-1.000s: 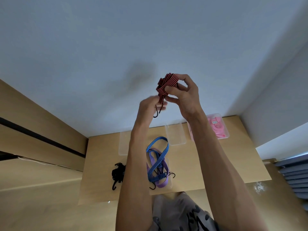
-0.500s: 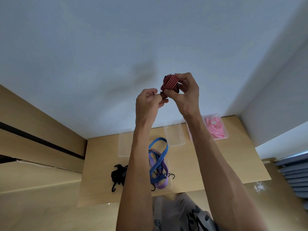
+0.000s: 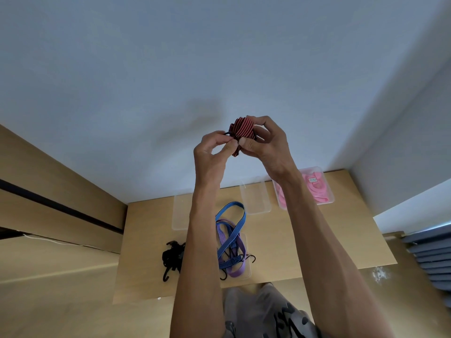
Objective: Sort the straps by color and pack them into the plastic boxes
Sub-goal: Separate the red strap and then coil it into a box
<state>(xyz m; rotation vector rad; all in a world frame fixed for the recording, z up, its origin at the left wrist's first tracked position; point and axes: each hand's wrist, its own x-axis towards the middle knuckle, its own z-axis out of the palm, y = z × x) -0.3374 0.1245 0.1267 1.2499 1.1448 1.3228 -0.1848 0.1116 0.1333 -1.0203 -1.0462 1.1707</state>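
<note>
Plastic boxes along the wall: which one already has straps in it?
The rightmost box, by the right wall: it holds pink straps. The middle box looks empty; the left box is partly hidden by the left arm.

The scene is being lit softly and evenly by dim, bluish daylight. A faint, blurred shadow is being cast on the wall (image 3: 207, 69) just left of the raised hands. No glare is being produced on the surface (image 3: 305, 240) below that wall. Straight lines are being bent toward the frame edges by wide-angle distortion, and fine detail is being rendered slightly soft.
</note>
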